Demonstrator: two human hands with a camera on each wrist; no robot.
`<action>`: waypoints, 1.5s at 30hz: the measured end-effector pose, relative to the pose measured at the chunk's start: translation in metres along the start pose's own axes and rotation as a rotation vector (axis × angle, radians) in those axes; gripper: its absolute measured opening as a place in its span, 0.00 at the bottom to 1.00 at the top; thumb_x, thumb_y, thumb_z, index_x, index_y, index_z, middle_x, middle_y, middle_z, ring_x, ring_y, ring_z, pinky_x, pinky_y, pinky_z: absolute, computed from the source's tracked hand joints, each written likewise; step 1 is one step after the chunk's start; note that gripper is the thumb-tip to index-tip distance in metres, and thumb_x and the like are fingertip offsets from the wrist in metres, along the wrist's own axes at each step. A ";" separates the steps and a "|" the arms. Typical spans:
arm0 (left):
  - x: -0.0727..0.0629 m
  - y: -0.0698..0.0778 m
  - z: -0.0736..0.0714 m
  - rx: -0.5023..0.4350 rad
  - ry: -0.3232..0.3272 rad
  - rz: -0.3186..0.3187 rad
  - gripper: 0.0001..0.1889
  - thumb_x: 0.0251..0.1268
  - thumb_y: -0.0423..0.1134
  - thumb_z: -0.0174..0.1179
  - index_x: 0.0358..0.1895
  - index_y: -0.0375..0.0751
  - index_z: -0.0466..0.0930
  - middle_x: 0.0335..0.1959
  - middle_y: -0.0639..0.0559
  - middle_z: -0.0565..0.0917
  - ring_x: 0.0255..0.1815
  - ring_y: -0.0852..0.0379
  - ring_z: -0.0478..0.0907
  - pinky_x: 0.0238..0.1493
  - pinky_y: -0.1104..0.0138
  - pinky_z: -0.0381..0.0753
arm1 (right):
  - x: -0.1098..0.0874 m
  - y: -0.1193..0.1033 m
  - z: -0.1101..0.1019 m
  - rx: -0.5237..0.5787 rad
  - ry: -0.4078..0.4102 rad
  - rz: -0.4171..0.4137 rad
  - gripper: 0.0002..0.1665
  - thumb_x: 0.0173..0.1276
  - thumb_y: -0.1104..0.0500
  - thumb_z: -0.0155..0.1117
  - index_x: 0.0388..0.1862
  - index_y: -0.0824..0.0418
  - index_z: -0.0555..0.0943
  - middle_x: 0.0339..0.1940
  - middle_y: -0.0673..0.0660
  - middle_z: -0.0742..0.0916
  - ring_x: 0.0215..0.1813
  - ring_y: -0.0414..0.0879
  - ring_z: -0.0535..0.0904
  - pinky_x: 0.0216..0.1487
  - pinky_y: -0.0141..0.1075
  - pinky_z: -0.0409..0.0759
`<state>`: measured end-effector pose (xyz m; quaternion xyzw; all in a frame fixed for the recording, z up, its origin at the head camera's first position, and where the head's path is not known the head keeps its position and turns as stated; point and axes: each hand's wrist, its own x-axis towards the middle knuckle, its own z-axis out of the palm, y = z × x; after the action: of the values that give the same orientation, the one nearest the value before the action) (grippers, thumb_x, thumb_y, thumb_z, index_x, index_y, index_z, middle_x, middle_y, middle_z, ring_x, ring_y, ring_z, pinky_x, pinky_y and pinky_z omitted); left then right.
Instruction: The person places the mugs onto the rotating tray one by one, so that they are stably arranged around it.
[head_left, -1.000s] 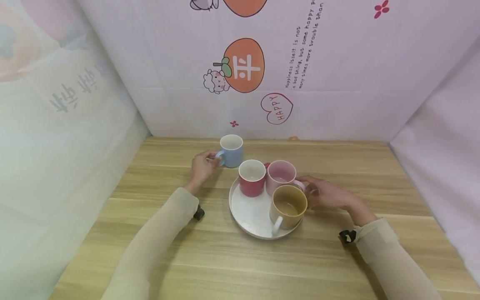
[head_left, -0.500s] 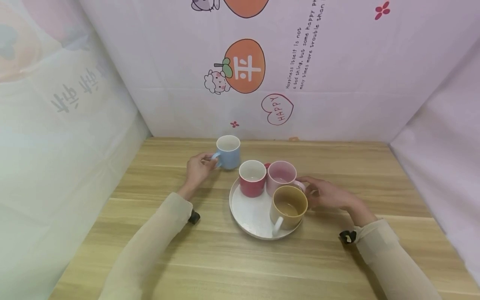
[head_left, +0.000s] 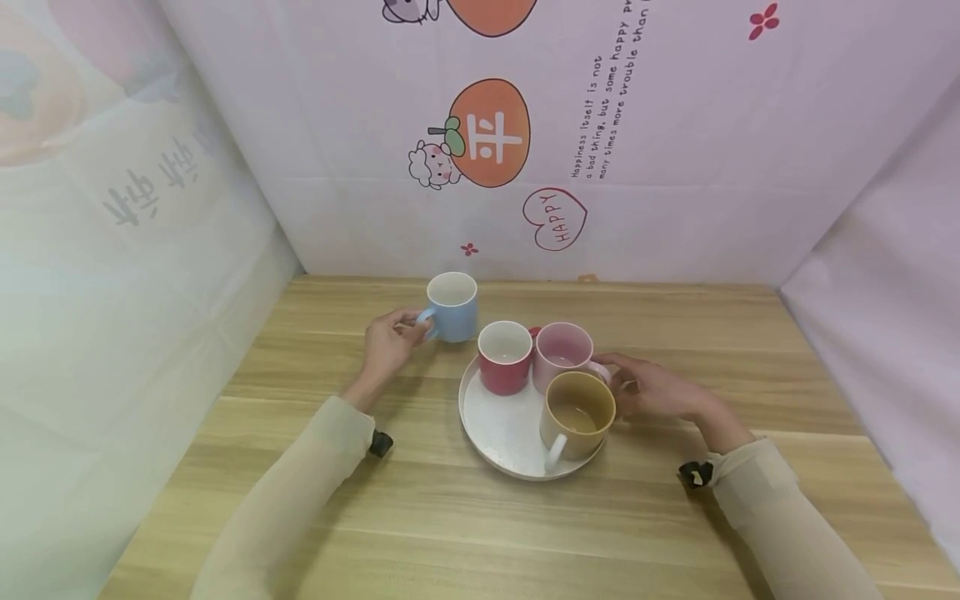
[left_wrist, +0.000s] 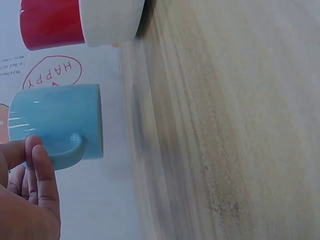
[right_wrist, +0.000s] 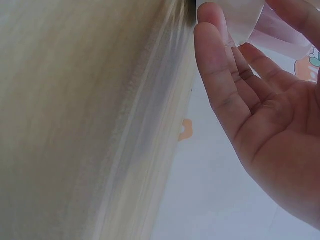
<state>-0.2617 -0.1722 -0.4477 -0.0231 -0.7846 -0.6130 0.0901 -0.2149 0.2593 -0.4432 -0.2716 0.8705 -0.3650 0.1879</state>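
My left hand (head_left: 388,346) pinches the handle of a light blue mug (head_left: 456,321) behind the left side of a round white tray (head_left: 491,427). In the left wrist view thumb and fingers meet on that handle, and wall shows between the mug's base and the table. On the tray stand a red mug (head_left: 504,375), a pink mug (head_left: 550,373) and a tan mug (head_left: 567,433), all upright and close together. My right hand (head_left: 656,389) is at the tray's right side, fingers loosely bent by the pink mug's handle; the right wrist view shows its palm bare.
The wooden table (head_left: 480,533) ends at a white printed cloth wall (head_left: 675,208) right behind the blue mug. Cloth also hangs along the left and right sides. The tray's front left part is bare.
My left hand has drawn the blue mug a little to the left and slightly nearer. The right hand, the tray and its mugs have stayed in place.
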 end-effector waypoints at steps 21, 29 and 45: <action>-0.027 0.026 -0.021 -0.018 -0.036 -0.002 0.15 0.64 0.35 0.68 0.50 0.29 0.83 0.42 0.36 0.83 0.39 0.44 0.88 0.43 0.68 0.88 | 0.000 0.000 -0.002 -0.025 0.015 -0.004 0.47 0.59 0.61 0.73 0.76 0.55 0.63 0.53 0.59 0.85 0.54 0.52 0.82 0.54 0.45 0.82; -0.038 0.032 -0.028 0.037 -0.070 0.015 0.15 0.65 0.38 0.68 0.49 0.31 0.84 0.42 0.36 0.84 0.36 0.54 0.87 0.42 0.69 0.88 | -0.001 -0.001 -0.003 -0.030 0.025 -0.002 0.47 0.60 0.58 0.75 0.76 0.54 0.63 0.52 0.59 0.86 0.54 0.52 0.82 0.55 0.47 0.81; -0.062 0.041 -0.035 0.081 -0.103 0.048 0.13 0.65 0.37 0.67 0.48 0.31 0.84 0.40 0.37 0.84 0.33 0.54 0.87 0.39 0.70 0.87 | -0.004 0.002 0.002 -0.009 0.006 -0.003 0.47 0.60 0.60 0.74 0.76 0.56 0.62 0.50 0.60 0.86 0.53 0.52 0.83 0.49 0.40 0.84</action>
<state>-0.1913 -0.1910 -0.4111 -0.0698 -0.8115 -0.5765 0.0650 -0.2116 0.2616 -0.4452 -0.2725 0.8724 -0.3620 0.1834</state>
